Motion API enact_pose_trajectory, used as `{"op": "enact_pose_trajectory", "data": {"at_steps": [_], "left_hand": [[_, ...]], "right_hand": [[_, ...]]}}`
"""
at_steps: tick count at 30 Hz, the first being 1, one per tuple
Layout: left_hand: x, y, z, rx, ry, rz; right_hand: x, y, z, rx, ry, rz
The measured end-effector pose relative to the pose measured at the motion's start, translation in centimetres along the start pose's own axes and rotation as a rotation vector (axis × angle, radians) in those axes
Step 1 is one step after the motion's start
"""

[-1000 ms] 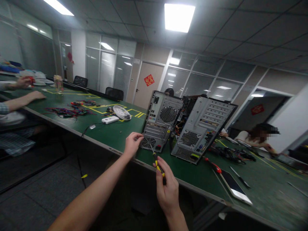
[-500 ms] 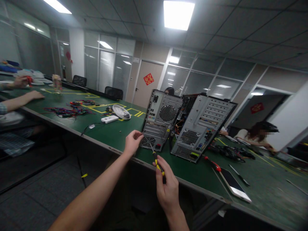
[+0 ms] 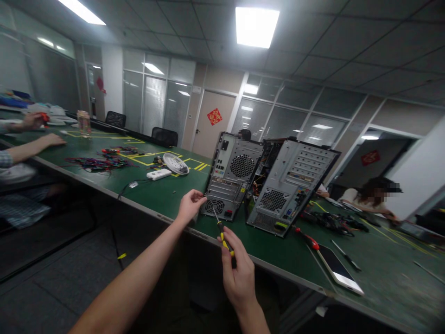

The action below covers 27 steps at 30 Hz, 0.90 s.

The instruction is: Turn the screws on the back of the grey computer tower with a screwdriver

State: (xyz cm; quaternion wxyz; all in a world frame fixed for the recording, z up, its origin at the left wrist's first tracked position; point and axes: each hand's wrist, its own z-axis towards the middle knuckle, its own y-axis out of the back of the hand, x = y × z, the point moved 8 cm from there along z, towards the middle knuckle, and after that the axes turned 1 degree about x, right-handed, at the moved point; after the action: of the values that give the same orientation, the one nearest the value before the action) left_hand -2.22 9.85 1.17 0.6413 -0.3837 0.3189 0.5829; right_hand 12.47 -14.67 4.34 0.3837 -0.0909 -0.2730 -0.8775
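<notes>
Presently, the right hand (image 3: 239, 272) is holding a black-and-yellow screwdriver (image 3: 220, 227) by its handle, with the fingers wrapping narrowly around it. The shaft is pointing up toward the lower fan grille of the nearer-left computer case (image 3: 227, 185); whether the tip is touching the metal, I cannot tell. This case is standing upright on the green table (image 3: 149, 197), near the front edge, with its back panel facing the person. The left hand (image 3: 188, 207) is bringing thumb and fingertips close together at the lower left edge of the case, but I cannot tell if they are pinching something small. Just to the right, a second computer case (image 3: 290, 185) is standing, and farther right a phone (image 3: 340, 269) is lying.
</notes>
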Motion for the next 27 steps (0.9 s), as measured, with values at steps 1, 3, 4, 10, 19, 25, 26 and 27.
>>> {"op": "enact_pose_trajectory", "data": {"at_steps": [1,3,4,10,19,25,26,27], "left_hand": [[0.1,0.0,0.0,-0.001,0.000,-0.004],[0.3,-0.1,0.0,0.000,0.001,-0.021],[0.4,-0.1,0.1,0.004,0.002,-0.030],[0.7,-0.1,0.1,0.022,0.010,-0.046],[0.6,-0.1,0.1,0.038,0.020,-0.068],[0.9,-0.2,0.0,0.045,0.036,-0.105],[0.9,-0.2,0.0,0.044,0.035,-0.105],[0.9,-0.1,-0.1,0.041,0.034,-0.103]], "right_hand": [[0.0,0.0,0.0,-0.002,0.001,-0.001],[0.0,-0.1,0.0,-0.006,0.002,-0.003],[0.0,-0.2,0.0,-0.007,0.001,-0.004],[-0.2,-0.8,0.0,-0.004,-0.009,0.003],[-0.2,-2.1,0.7,0.040,0.007,-0.001],[-0.2,-3.2,0.9,0.135,0.055,-0.070],[-0.1,-3.4,0.9,0.153,0.069,-0.086],[0.0,-3.5,1.0,0.171,0.081,-0.099]]}}
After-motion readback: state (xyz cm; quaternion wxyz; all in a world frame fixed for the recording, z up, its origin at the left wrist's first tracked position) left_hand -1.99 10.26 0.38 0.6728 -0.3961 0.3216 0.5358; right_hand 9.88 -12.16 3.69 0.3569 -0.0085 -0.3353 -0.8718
